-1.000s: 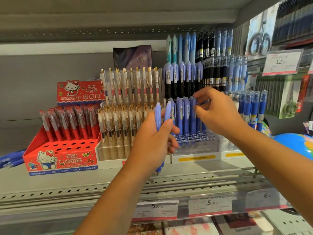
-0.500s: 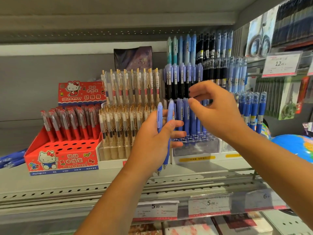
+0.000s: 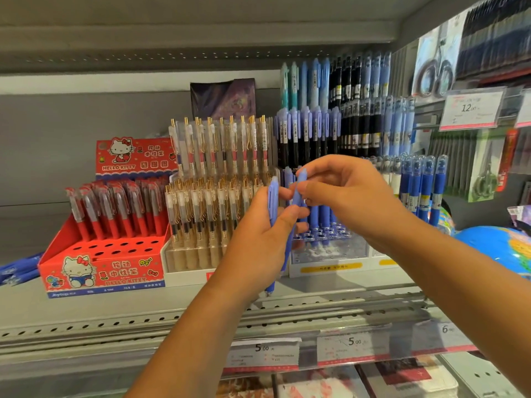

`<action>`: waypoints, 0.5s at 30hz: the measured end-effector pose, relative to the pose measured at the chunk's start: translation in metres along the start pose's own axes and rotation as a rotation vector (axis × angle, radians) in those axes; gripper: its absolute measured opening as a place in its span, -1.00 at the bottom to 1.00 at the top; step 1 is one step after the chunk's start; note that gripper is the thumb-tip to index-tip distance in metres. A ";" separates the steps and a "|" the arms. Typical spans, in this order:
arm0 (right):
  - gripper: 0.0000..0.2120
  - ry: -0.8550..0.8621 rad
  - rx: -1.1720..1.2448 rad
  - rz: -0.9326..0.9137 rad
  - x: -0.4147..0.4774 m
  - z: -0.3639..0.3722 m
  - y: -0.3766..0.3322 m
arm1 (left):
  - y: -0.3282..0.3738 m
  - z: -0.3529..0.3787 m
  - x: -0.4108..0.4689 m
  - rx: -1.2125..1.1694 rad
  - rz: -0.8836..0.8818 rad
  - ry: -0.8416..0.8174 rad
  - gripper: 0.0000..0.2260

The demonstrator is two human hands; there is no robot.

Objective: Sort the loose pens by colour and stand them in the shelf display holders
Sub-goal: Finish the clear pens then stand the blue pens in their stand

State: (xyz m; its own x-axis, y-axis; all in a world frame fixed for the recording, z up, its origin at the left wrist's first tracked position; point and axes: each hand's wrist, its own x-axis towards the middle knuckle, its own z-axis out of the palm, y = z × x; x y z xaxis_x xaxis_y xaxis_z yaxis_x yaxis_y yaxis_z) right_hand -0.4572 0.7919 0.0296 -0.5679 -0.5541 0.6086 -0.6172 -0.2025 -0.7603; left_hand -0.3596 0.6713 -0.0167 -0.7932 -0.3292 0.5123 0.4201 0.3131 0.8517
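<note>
Judging by the hands, which step is this?

Placing, I would say; the colour looks settled, since both loose pens are the same shade; the left hand (image 3: 258,242) is curled round one periwinkle pen (image 3: 273,202) held upright, and the right hand (image 3: 347,196) pinches the top of a second periwinkle pen (image 3: 297,193) between thumb and forefinger.

Is that second one free of the left hand?

Not that I can tell; its lower part runs down behind the left thumb and a tip shows below the palm, so both hands seem to have it; the pull that separates it is not yet done.

Where do they sit against the holder?

In front of the clear display holder (image 3: 330,251), above its front rows of empty holes (image 3: 324,234); matching blue pens (image 3: 316,219) stand in the row just behind the hands; nothing held touches the holder.

So what does the next move call for?

Drawing the pinched pen clear, keeping it tip down, and lowering it into an empty hole beside its own colour; the holes are small and close-set, so the tip needs lining up before the fingers let go; the black-barrelled pens (image 3: 301,147) on the tier above and the darker blue pens (image 3: 425,191) to the right look like different stock, so it should not stray there.
</note>
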 end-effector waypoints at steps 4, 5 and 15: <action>-0.94 0.084 0.040 0.021 0.005 -0.013 -0.002 | -0.001 -0.001 0.001 0.065 0.022 0.051 -0.90; -0.94 0.113 0.004 0.006 0.007 -0.017 -0.002 | -0.001 -0.001 0.001 0.071 0.030 0.055 -0.91; -0.84 0.388 -0.416 -0.179 0.025 -0.048 0.013 | 0.008 -0.003 -0.002 -0.033 -0.052 0.017 -0.72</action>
State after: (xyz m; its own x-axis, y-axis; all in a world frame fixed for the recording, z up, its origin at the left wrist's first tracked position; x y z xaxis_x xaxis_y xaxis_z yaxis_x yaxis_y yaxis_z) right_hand -0.5063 0.8142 0.0459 -0.5447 -0.1891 0.8170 -0.8386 0.1111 -0.5334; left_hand -0.3533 0.6723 -0.0106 -0.8070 -0.3596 0.4684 0.3926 0.2658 0.8805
